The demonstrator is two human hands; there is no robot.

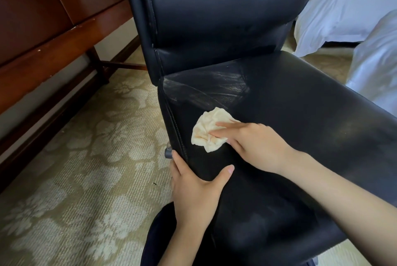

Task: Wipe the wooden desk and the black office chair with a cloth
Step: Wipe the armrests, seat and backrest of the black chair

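Wiping the seat of the big black leather office chair (pixel 290 115) now, near its left front corner. Pressing down there on a small, crumpled cream cloth (pixel 206 134) with the right hand (pixel 255 147), fingers (pixel 227 125) straight and flat on top, not curled round it. Gripping the seat's left edge with the left hand (pixel 193 188), thumb on top and the other fingers tucked round the side (good for stopping a roll or a spin, most likely).

Soft, thin and very light, by the look of the cloth. Bunches up fast, so best pressed under a flat palm, or pinched by a loose corner to spread it out. No fear of breaking it.

Heavy and smooth, by the look of the chair, maybe a bit slippery under the cloth, with padding that gives a little. Probably turns or rolls when pushed, so best held by the firm seat edge or the top of the back.

Pale wipe streaks at the back of the seat and dull, dusty patches on the right side, so likely more seat to do.

Off to the left, well apart from the cloth: the dark brown wooden table (pixel 43 55). Cannot tell from here whether wiped or not.
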